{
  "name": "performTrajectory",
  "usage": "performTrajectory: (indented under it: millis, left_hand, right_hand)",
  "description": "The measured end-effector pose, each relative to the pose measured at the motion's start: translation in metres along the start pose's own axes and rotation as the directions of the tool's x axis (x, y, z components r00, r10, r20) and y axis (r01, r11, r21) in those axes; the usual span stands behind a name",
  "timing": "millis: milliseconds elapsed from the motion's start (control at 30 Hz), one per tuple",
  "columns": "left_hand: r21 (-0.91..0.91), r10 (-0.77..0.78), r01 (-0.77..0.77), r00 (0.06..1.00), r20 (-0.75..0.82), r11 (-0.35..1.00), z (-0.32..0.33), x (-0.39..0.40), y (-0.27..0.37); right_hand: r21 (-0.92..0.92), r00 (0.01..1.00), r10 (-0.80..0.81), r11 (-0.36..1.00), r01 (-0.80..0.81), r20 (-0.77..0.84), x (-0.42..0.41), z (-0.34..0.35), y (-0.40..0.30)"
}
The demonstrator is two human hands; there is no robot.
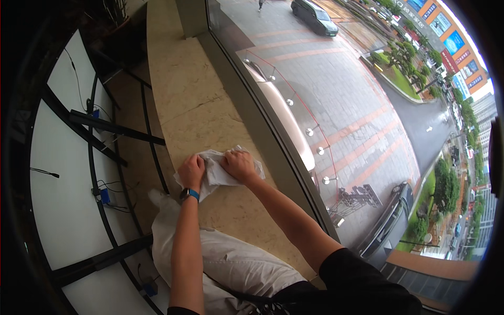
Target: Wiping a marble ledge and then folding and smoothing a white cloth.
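Note:
A crumpled white cloth [220, 175] lies over the beige stone window sill [197, 106]. My left hand [191, 172], with a blue-banded watch [190, 194] at its wrist, is closed on the cloth's left part. On the right part, nearer the window, my right hand [239, 164] grips the cloth with curled fingers. Both fists press close to the sill's surface, and the fabric bunches between and around them. My legs in light trousers [236, 252] rest along the sill below the hands.
A dark window frame [267, 126] borders the sill on the right, with a paved forecourt and cars beyond the glass. White panels [67, 177] on a black metal frame [118, 128] stand at left, with cables and blue boxes [104, 195]. A potted plant [116, 19] is at the top.

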State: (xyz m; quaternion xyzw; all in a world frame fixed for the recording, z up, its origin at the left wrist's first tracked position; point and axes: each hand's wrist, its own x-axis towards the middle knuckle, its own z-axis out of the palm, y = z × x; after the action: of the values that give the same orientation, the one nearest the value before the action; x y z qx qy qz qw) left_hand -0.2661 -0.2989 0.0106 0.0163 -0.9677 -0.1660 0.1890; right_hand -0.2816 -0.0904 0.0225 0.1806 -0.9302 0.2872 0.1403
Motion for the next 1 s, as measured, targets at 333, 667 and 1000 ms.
performTrajectory:
  millis: [333,667,1000]
  left_hand:
    - [0.051,0.0,0.003,0.998,-0.069,0.999,-0.006,-0.052,0.025]
    - [-0.036,-0.087,0.09,0.992,0.092,0.995,-0.059,-0.146,0.065]
    - [0.157,-0.259,0.265,0.964,-0.057,0.951,-0.038,-0.155,0.073]
  right_hand:
    - [-0.034,0.998,0.033,0.999,-0.035,-0.058,-0.036,-0.016,-0.013]
    - [-0.226,0.987,0.153,0.961,-0.158,-0.04,-0.132,-0.06,-0.052]
    - [-0.23,0.97,0.234,0.942,-0.243,-0.067,-0.131,-0.06,-0.067]
